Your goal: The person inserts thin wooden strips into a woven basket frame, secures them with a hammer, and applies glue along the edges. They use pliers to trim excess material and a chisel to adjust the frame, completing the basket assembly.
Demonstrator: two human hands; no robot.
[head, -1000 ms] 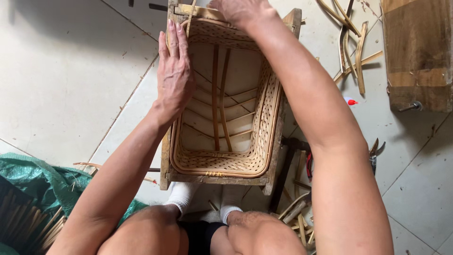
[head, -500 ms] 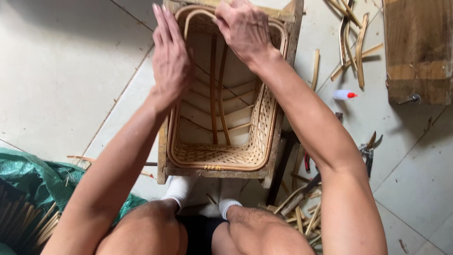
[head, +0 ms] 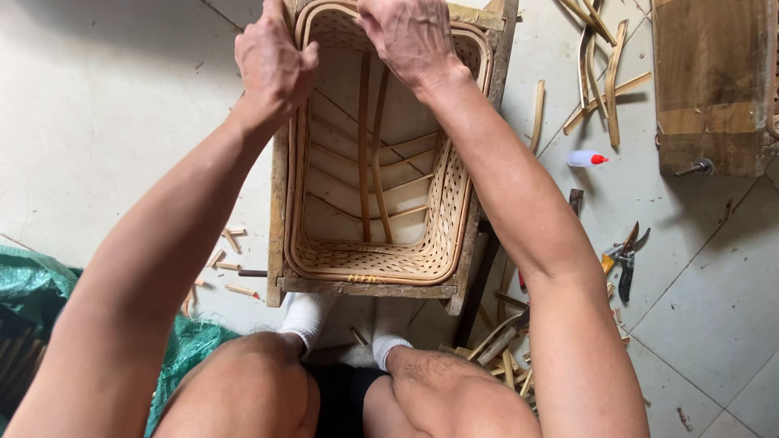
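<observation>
A rectangular woven cane basket point(head: 442, 219) sits inside a rough wooden frame point(head: 277, 203) on the tiled floor between my feet. My left hand point(head: 272, 65) grips the far left corner of the basket's rim, fingers curled over it. At the far edge of the rim my right hand point(head: 410, 36) is closed on the cane band. Two upright cane ribs point(head: 371, 154) run down the basket's middle over crossing strips.
Cane offcuts point(head: 600, 69) lie scattered at the upper right, more point(head: 503, 341) by my right knee. A small white bottle with a red cap point(head: 586, 158), pruning shears point(head: 626, 259), a wooden board point(head: 710, 81) and green netting point(head: 36, 276) surround me.
The view has drifted so the basket sits lower in frame. My left hand went from lying flat along the left rim to gripping its far corner. The right hand stays on the far rim.
</observation>
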